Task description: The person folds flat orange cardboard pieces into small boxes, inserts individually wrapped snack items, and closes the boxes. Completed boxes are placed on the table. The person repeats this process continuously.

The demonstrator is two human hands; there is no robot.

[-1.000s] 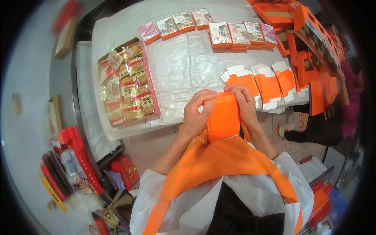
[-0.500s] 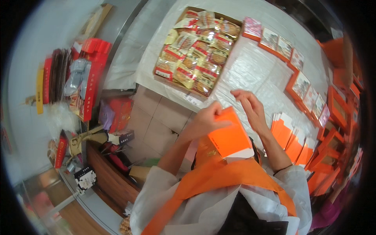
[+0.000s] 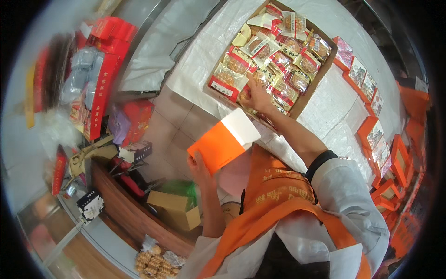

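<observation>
- The left hand (image 3: 200, 168) grips an orange folded carton (image 3: 224, 141) from below, fingers wrapped round its lower edge; the carton is held up in the air in front of the person's chest, its white inner flap turned toward the bench.
- The right hand (image 3: 258, 96) is stretched out over the cardboard tray (image 3: 297, 108) and rests on the wrapped pastries (image 3: 274, 60) near the tray's nearer edge. The fingers lie spread on the packets; whether they have closed on one I cannot tell.
- The tray is packed with clear packets with red trim, each showing a round golden pastry, lying close in overlapping rows.
- The tray lies on a bench covered with a white woven sheet (image 3: 325, 100).
- Past the tray, a row of open orange gift boxes (image 3: 371, 95) with printed packets inside runs along the bench toward the right rim, well apart from both hands.
- The person wears a white jacket with an orange sash (image 3: 274, 204) and a black cuff at the right wrist.
- Left of the bench, on the tiled floor, stand red boxes (image 3: 104, 69) and a plain brown carton (image 3: 174, 209), with a bag of twisted biscuits (image 3: 153, 262) at the lower edge.
</observation>
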